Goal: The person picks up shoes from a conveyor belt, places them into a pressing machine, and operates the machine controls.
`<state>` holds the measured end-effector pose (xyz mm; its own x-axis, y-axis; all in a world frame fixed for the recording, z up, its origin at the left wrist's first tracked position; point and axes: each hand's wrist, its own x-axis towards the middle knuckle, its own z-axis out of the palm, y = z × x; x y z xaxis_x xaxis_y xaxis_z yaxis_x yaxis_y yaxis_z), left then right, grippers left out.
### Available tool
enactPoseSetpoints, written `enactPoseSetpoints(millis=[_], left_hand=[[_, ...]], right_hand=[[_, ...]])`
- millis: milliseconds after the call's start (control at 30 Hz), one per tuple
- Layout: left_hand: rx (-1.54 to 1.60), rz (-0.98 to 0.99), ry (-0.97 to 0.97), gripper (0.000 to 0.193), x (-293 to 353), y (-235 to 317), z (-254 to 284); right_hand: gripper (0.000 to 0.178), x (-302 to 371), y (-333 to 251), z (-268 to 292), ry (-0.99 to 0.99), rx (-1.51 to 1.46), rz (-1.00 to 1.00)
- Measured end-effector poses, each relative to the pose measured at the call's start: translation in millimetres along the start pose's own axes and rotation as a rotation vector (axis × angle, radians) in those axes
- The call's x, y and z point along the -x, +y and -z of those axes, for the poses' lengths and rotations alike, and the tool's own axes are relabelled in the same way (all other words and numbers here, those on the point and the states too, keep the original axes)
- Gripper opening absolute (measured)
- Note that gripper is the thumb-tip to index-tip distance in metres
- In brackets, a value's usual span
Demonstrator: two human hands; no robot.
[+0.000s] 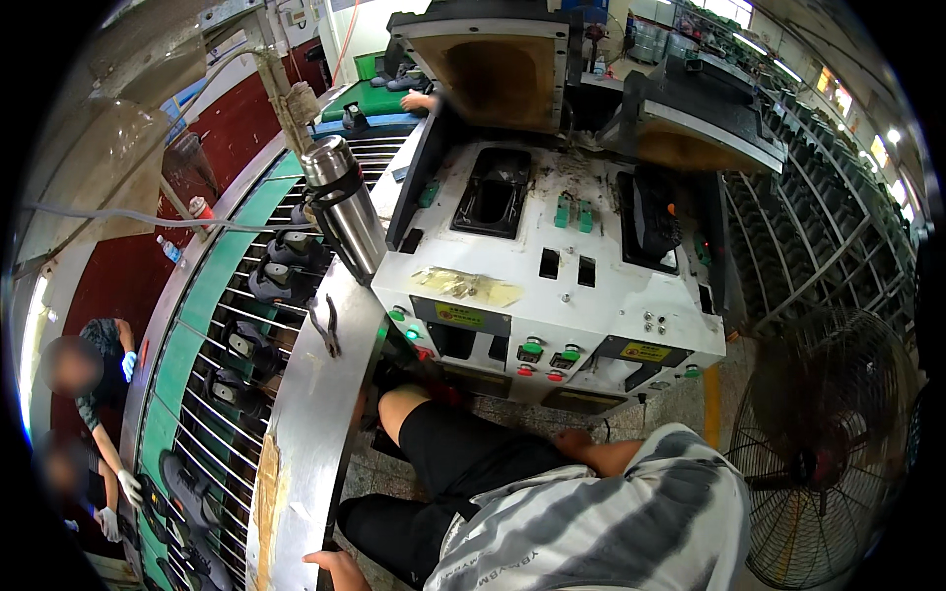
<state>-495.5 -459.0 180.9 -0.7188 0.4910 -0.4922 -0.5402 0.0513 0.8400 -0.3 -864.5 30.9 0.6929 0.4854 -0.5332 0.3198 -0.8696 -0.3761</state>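
My left hand (337,569) rests at the edge of the metal ledge (313,433), fingers laid over it and nothing visible in them. Against my thigh, my right hand (574,443) is partly hidden, its fingers unclear. In front of me stands a white two-station machine (512,281) with both lids raised. A dark shoe (654,222) sits in its right station. The left station has a black mould (491,197) with a hollow middle. On the ledge lie pliers (325,325), with a steel thermos (345,207) standing upright behind them.
A roller conveyor (212,433) carrying several dark shoes runs along my left. Two co-workers (94,394) stand beyond it, one gloved hand at a shoe. Another person's hand (418,100) shows behind the machine. A caged fan (818,463) and a shoe rack (808,227) are on the right.
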Motion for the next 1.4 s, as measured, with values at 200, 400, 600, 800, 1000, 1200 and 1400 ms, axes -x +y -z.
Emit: enactPoseSetpoints(millis=[200, 400, 600, 800, 1000, 1200, 1400], left_hand=[[0.005, -0.025, -0.030, 0.086, -8, 0, 14], [0.011, -0.037, -0.087, 0.086, -26, -2, 10], [0.028, 0.041, -0.090, 0.084, -51, -14, 12], [-0.010, 0.088, -0.170, 0.068, -75, -14, 42], [-0.123, 0.051, 0.129, 0.058, -17, -16, 24], [-0.124, -0.054, -0.380, 0.037, 83, -52, 9], [-0.428, 0.272, -1.081, 0.016, 176, -34, -35]], right_hand=[[0.015, 25, -153, 172, 0.562, -0.276, 0.765], [0.045, -56, -156, 421, 1.356, -0.041, 0.455], [0.099, -114, -72, 567, 0.815, -0.103, -0.483], [0.100, -133, -65, 547, 0.900, -0.155, -0.494], [0.080, -64, -68, 477, 1.561, -0.246, -0.011], [0.065, -29, -46, 411, 1.749, -0.466, -0.071], [0.050, 15, -169, 330, 1.042, -1.174, 0.493]])
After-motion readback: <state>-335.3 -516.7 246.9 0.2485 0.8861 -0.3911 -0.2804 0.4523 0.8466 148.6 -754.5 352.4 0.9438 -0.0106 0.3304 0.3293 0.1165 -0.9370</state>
